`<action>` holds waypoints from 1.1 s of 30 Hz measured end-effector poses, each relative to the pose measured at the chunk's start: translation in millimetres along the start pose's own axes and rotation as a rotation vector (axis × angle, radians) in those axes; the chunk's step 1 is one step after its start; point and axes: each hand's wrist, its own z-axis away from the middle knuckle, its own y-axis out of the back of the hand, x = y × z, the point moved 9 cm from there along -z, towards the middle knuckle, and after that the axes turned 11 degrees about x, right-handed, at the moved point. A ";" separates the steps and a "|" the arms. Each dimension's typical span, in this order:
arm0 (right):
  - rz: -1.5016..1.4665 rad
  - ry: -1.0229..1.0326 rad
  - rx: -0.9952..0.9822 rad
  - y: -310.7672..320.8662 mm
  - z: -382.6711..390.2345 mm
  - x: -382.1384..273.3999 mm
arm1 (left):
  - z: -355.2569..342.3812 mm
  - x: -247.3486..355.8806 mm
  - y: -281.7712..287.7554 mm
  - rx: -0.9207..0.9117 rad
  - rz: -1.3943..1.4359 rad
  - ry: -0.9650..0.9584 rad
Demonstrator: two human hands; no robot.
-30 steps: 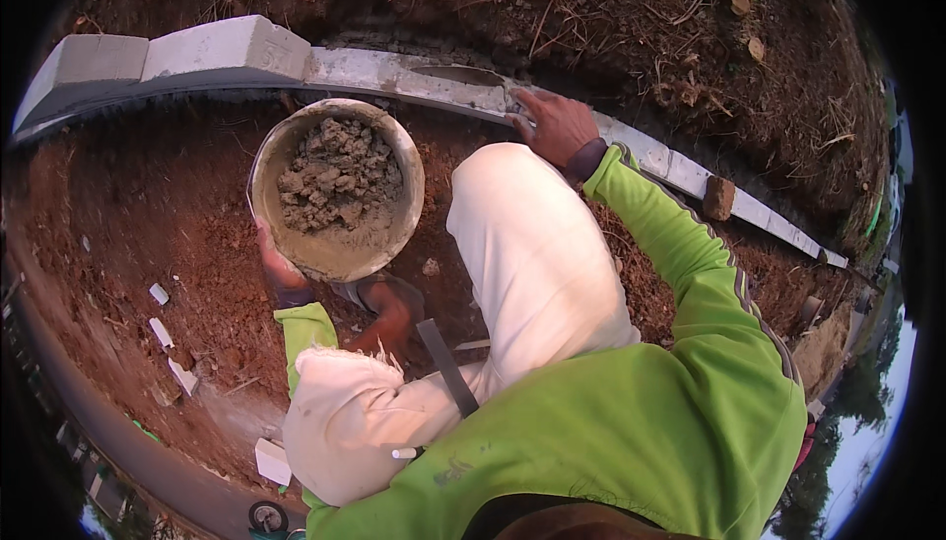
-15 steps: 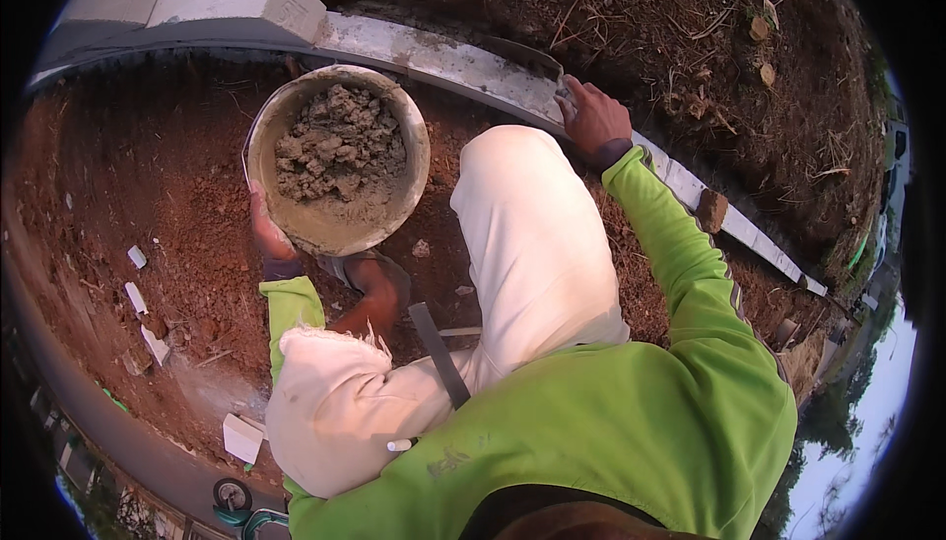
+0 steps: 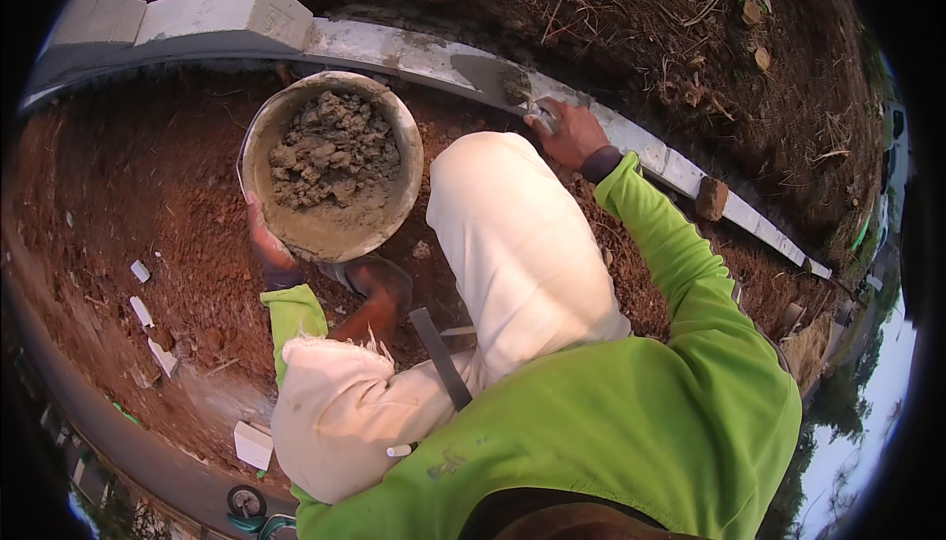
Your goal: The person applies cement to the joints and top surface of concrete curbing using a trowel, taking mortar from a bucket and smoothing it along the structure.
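Observation:
My left hand (image 3: 268, 233) grips the near left side of a round bucket (image 3: 412, 161), which is tilted so that its mouth faces me. Inside, lumpy grey-brown mortar (image 3: 335, 151) lies heaped against the far wall. My right hand (image 3: 570, 134) is closed round the handle of a trowel (image 3: 475, 71). The blade points left over the top of the low white block wall (image 3: 631, 136), and a dab of mortar shows near its handle end. Whether the blade touches the blocks, I cannot tell.
Two taller white blocks (image 3: 222, 16) stand on the wall at the far left. A brown lump (image 3: 710, 199) sits on the wall to the right. Reddish soil (image 3: 148, 205) with white block scraps (image 3: 253, 444) spreads at the left. Earth with dry stalks (image 3: 670, 8) lies beyond the wall.
My right hand has moved a little left, and the trowel blade now shows its flat face over the wall. My left hand keeps its hold on the bucket.

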 end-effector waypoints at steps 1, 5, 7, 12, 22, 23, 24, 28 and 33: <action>0.037 -0.023 0.040 5.7 1.3 5.6 | 1.0 0.9 1.7 0.015 -0.023 -0.011; 0.153 -0.137 0.113 38.1 14.5 36.3 | 2.2 1.9 6.1 0.042 -0.058 -0.035; 0.170 -0.120 0.150 26.5 16.1 45.6 | -2.7 0.4 5.8 0.023 -0.054 -0.031; 0.111 -0.216 0.107 18.2 24.2 40.0 | -15.2 -1.1 33.2 0.002 -0.061 -0.059; -0.072 0.138 -0.003 -18.7 -50.9 -69.4 | 4.0 -3.5 -18.8 -0.067 -0.013 0.057; -0.033 0.085 0.018 -14.8 -42.1 -54.7 | 5.8 -7.1 -15.9 -0.085 -0.018 0.065; 0.008 0.051 0.036 -6.0 -33.6 -48.8 | 6.7 -6.7 -7.7 -0.094 -0.015 0.059; 0.141 -0.048 0.102 19.5 7.3 6.3 | 0.1 -4.8 24.3 -0.034 -0.054 0.084; 0.229 -0.069 0.151 39.4 29.5 46.8 | -1.7 -4.9 11.4 0.080 -0.145 0.092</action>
